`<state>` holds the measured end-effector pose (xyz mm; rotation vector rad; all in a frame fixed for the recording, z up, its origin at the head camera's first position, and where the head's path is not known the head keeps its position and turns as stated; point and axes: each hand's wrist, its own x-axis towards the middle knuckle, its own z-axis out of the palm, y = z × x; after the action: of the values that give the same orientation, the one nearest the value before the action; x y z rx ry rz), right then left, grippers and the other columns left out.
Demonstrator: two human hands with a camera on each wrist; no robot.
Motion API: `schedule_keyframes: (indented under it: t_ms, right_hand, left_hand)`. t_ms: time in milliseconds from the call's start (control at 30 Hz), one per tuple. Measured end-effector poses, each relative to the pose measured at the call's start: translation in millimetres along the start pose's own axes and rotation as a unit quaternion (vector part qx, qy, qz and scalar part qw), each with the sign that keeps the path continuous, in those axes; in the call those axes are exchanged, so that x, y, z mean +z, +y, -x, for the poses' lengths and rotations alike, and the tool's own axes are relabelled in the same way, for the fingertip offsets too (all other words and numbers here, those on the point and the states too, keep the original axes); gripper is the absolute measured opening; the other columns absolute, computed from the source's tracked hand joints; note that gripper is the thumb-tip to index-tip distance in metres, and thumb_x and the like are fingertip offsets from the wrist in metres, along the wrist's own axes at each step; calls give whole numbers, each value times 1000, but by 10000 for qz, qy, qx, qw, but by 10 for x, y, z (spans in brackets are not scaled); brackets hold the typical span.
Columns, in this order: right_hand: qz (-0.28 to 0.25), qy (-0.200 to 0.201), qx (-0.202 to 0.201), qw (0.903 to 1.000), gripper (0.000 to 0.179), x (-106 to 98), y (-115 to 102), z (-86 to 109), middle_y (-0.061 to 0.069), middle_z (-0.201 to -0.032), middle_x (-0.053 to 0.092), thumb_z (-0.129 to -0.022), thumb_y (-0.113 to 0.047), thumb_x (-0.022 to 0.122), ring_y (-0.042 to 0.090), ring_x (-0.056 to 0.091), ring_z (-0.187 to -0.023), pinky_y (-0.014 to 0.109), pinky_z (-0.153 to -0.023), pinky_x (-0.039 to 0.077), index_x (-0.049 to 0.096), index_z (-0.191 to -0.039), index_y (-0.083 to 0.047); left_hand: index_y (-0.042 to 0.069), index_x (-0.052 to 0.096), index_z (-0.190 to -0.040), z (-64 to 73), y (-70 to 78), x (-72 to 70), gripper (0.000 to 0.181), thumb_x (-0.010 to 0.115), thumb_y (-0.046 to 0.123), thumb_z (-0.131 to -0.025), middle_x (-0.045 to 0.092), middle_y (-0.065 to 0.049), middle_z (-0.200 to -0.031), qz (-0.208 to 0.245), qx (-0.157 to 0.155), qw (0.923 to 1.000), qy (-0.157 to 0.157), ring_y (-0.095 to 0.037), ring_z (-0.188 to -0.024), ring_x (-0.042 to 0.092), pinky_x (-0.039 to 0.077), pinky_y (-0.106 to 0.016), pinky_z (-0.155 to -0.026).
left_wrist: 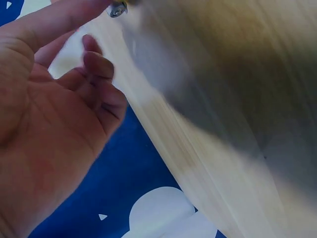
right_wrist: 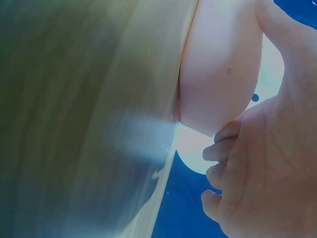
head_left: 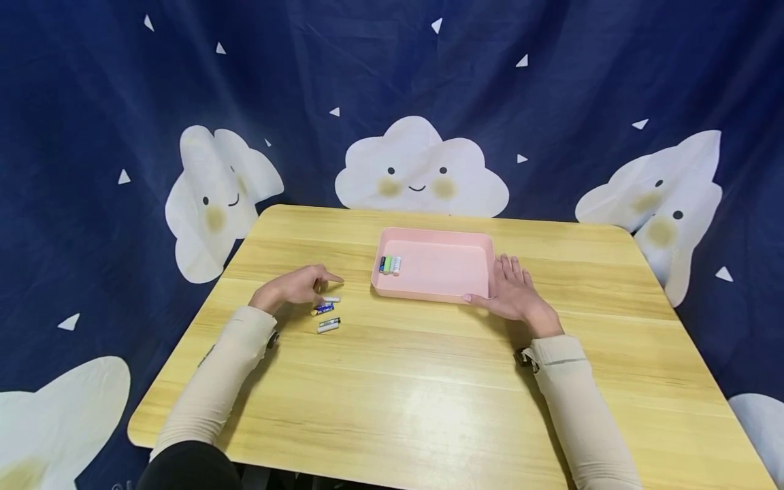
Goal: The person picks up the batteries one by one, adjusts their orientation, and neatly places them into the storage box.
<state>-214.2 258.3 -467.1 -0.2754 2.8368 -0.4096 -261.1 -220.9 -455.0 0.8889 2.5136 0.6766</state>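
On yellow wood-grain counter point(head_left: 429, 367), found shallow rectangular pink tray point(head_left: 444, 267), touched at right by right hand point(head_left: 513, 297), grip apart. Saw left hand point(head_left: 299, 284), also apart, at multicoloured cylindrical batteries point(head_left: 322, 309). Judged partly done: counted three inside tray, far-left; at least four outside.

Wide lane left open on near side of table point(head_left: 398, 381), hemmed in by left sleeve point(head_left: 223, 367) and right sleeve point(head_left: 582, 401). Bare strip also found between loose batteries point(head_left: 322, 309) and pink tray point(head_left: 422, 295), far end partly blocked by pointing finger of left hand point(head_left: 297, 286). Tray's right wall and near-right corner totally covered by right hand point(head_left: 513, 292). Tray floor reachable from above, left end taken up by three batteries point(head_left: 388, 265). Far side kinda tight, slim strip squeezed between tray and curtain point(head_left: 367, 68).
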Motion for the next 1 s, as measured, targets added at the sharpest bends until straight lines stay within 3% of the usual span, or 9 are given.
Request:
schedule_keyframes:
  t_ms: [133,300,533,733,1000]
  right_hand:
    - [24,12,-4,10000,127,-2,-6,0,29,-170,-11,-90,-84,43,50,-12,-158,65,-127,-3,-6,-161,10]
    - [48,28,14,10000,128,-5,-1,-3,29,-170,-11,-90,-84,43,49,-12,-158,65,-126,-3,-5,-161,10]
    - [15,5,26,10000,128,-7,-2,-8,29,-170,-11,-90,-85,44,50,-12,-158,65,-126,-3,-6,-161,9]
    - [18,4,28,10000,127,-1,0,-12,29,-170,-11,-90,-84,43,50,-11,-158,66,-126,-3,-6,-161,10]
    - [-4,11,32,10000,127,3,0,-4,29,-170,-11,-90,-84,43,50,-11,-158,66,-126,-3,-6,-161,9]
  left_hand:
    - [-3,61,-140,-24,6,14,56,77,-2,-87,60,-8,-77,75,-346,9993,-89,-14,-69,48,41,-25,-68]
    - [-3,62,-140,-54,13,49,52,76,7,-91,63,-1,-76,-43,-462,9989,39,-9,-65,49,43,-24,-65]
    - [-4,56,-145,-86,18,108,54,72,16,-97,61,-1,-72,7,-340,9993,158,-8,-57,43,38,-23,-58]
    - [-5,58,-143,-66,15,101,66,84,17,-87,65,-3,-82,-67,-520,9985,168,-11,-70,52,43,-24,-66]
    - [-5,68,-131,-41,-15,106,50,83,13,-87,64,-5,-84,-50,-462,9983,350,-13,-71,50,42,-24,-66]
